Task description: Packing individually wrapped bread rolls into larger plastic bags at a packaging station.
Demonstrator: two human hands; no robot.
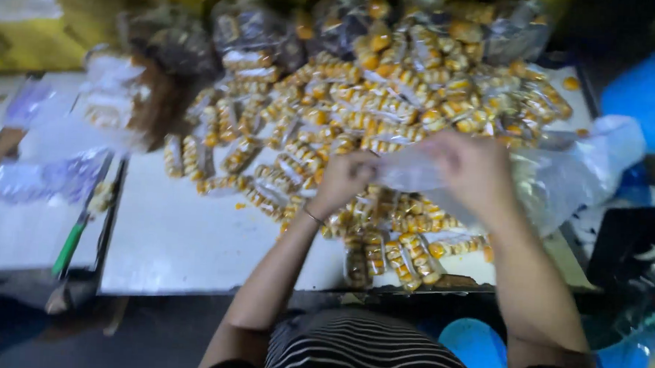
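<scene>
Your left hand (345, 179) and right hand (473, 168) both pinched the clear plastic bag (563, 179), fingers clenched; its length trailed toward 3 o'clock, snack packets (390, 106) at 12.

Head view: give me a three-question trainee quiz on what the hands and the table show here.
1. True or false: both hands hold the clear plastic bag above the heap of small packets.
2. Which hand wears a thin bracelet at the wrist? A) left hand B) right hand
3. What colour is the handle of the tool lying at the left side of the white table?

Key: 1 true. 2 A. 3 green.
</scene>
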